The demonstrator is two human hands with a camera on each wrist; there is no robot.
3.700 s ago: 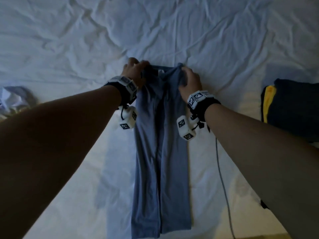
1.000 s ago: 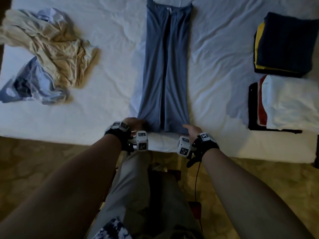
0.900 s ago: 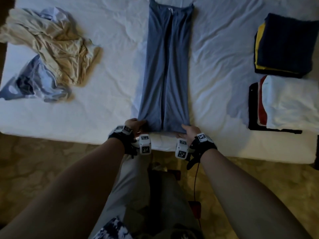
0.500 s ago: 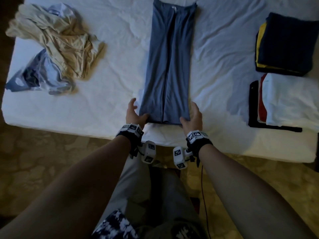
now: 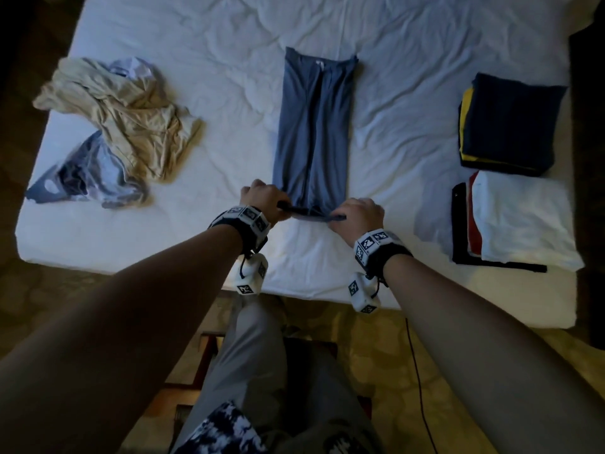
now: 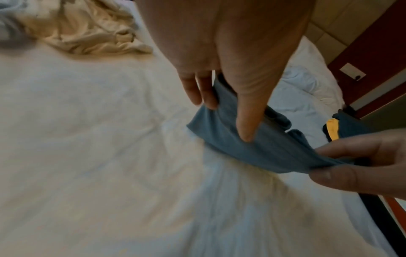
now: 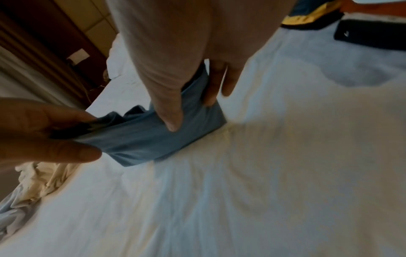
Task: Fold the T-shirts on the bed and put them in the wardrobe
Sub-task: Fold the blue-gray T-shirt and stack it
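My two hands lift the near hem of a long, narrow-folded blue-grey cotton T-shirt [image 5: 312,126] lying mid-way across the rumpled white bed sheet [image 5: 196,37].

Both arms reach forward, palms down. My left hand [image 5: 263,201] pinches the left hem corner between thumb and fingers; my right hand [image 5: 355,213] pinches the right corner likewise.

Bare sheet [image 5: 229,93] flanks your blue shirt [image 5: 312,126] on both sides — passable. Crumpled clothes [image 5: 131,126] block far left; two folded stacks [image 5: 510,126] block right.
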